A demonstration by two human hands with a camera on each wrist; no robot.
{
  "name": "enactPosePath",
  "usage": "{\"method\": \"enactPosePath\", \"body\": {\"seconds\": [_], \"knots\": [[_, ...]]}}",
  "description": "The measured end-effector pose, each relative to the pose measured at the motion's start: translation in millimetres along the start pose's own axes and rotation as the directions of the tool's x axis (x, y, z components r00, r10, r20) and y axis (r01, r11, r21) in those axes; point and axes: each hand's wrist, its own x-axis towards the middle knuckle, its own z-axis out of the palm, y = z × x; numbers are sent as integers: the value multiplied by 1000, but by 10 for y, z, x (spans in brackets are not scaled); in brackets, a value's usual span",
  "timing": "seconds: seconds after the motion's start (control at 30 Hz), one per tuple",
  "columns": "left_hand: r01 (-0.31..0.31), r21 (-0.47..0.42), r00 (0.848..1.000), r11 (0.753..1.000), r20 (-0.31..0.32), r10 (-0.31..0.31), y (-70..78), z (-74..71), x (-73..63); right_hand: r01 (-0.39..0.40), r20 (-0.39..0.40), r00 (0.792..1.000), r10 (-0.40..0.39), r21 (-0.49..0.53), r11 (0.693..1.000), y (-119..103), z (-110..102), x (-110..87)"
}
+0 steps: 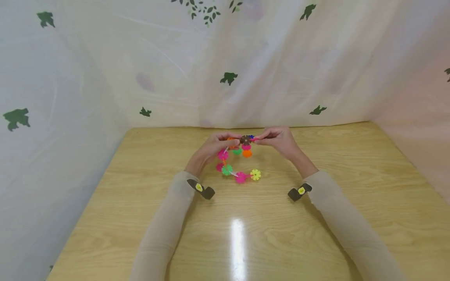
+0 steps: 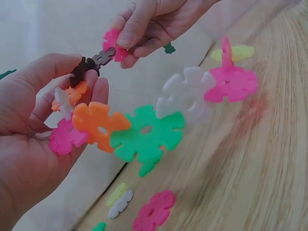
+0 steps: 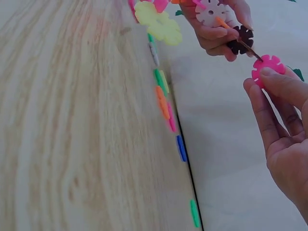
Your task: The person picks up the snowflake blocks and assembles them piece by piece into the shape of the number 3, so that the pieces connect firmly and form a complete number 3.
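A chain of slotted plastic snowflake discs hangs from my left hand (image 1: 211, 146). Its thumb and fingers pinch near the black disc (image 3: 240, 40). From there the chain runs through orange, white and pink pieces to a green disc (image 2: 147, 132), then on to a yellow disc (image 1: 255, 174) at its end. A dark brown disc (image 2: 103, 57), seen nearly edge-on, sticks out from the black one. My right hand (image 1: 280, 141) pinches a pink disc (image 3: 267, 70) between thumb and fingers. The pink disc meets the brown one's edge; how deep the slots engage I cannot tell.
Several loose discs lie on the wooden table (image 1: 267, 230) near its back edge, among them a pink disc (image 2: 154, 211), a blue disc (image 3: 181, 147) and a green disc (image 3: 194, 213). A pale curtain (image 1: 183, 78) with leaf patterns hangs behind the table.
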Motion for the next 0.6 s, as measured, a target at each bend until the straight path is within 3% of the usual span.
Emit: {"method": "enactPosePath", "body": {"seconds": [0.23, 0.6], "knots": [[10, 29, 1000, 1000, 7, -10, 16, 4, 0, 22, 12, 1000, -21, -77, 997, -30, 30, 2], [-21, 66, 999, 998, 27, 19, -1, 3, -1, -27, 1, 1000, 27, -107, 994, -12, 31, 0]]}}
